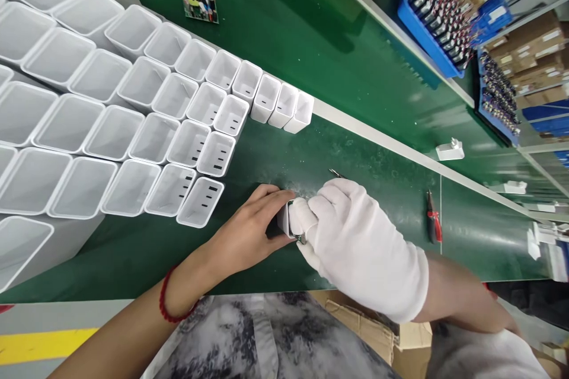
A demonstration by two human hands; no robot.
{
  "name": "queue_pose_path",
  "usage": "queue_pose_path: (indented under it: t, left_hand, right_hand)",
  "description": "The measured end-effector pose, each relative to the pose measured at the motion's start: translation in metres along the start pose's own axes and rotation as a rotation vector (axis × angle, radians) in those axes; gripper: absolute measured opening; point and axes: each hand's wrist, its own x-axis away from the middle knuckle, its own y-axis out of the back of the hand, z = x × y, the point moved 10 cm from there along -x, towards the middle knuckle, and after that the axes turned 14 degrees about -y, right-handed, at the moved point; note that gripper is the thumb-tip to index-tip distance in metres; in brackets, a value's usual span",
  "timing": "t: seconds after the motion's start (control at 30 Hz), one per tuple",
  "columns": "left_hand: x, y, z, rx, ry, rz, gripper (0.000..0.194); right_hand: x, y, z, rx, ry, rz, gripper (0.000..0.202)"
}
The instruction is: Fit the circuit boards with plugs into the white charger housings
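My bare left hand [249,222], with a red bracelet at the wrist, is closed around a small white plastic case [284,222] just above the green bench. My right hand [342,225] wears a white glove. Its fingers are bunched together at the case's open end, pressing on or into it. A small shiny metal piece [301,239] shows below the gloved fingertips; what they grip is mostly hidden. Just beyond the glove, the tip of a dark thin tool [335,173] lies on the bench.
Rows of open white cases [133,136] fill the left side. Red-handled pliers [433,222] lie at right. A circuit board [200,2] stands on the far ledge. A blue bin [411,17] of wired parts sits at the back right, above a white adapter [450,150].
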Motion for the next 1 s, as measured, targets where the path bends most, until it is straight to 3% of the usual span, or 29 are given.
queue_pose_path:
  t: [0.13,0.23,0.3,0.4,0.43,0.5,0.63,0.77,1.0]
  left_hand:
    - [-0.001,0.002,-0.001,0.015,-0.007,-0.012,0.053]
    - [-0.001,0.004,-0.001,0.002,-0.004,-0.028,0.051]
    - [-0.001,0.005,-0.002,-0.033,-0.009,-0.041,0.052]
    - [0.000,0.004,-0.002,-0.088,-0.022,-0.058,0.061]
    - [0.001,0.003,-0.002,-0.102,-0.023,-0.064,0.062]
    - [0.000,0.002,-0.002,-0.126,-0.024,-0.081,0.062]
    - [-0.001,0.003,-0.003,-0.145,-0.036,-0.111,0.058]
    - [0.000,0.004,-0.002,-0.152,-0.031,-0.118,0.056]
    - [0.000,0.003,0.000,-0.148,-0.012,-0.100,0.056]
  right_hand:
    - [-0.009,-0.008,-0.002,-0.014,-0.045,0.051,0.016]
    - [-0.010,-0.002,-0.007,-0.133,-0.054,0.052,0.038]
    - [0.000,0.013,-0.017,-0.255,-0.106,-0.069,0.056]
    - [0.035,0.031,-0.032,-0.364,-0.254,-0.391,0.044]
    - [0.047,0.028,-0.030,-0.370,-0.284,-0.445,0.037]
    - [0.060,0.004,-0.021,-0.349,-0.347,-0.409,0.036]
    - [0.068,-0.036,-0.005,-0.384,-0.457,-0.375,0.055]
    - [0.063,-0.045,-0.002,-0.416,-0.485,-0.460,0.063]
    - [0.051,-0.046,-0.002,-0.358,-0.470,-0.488,0.048]
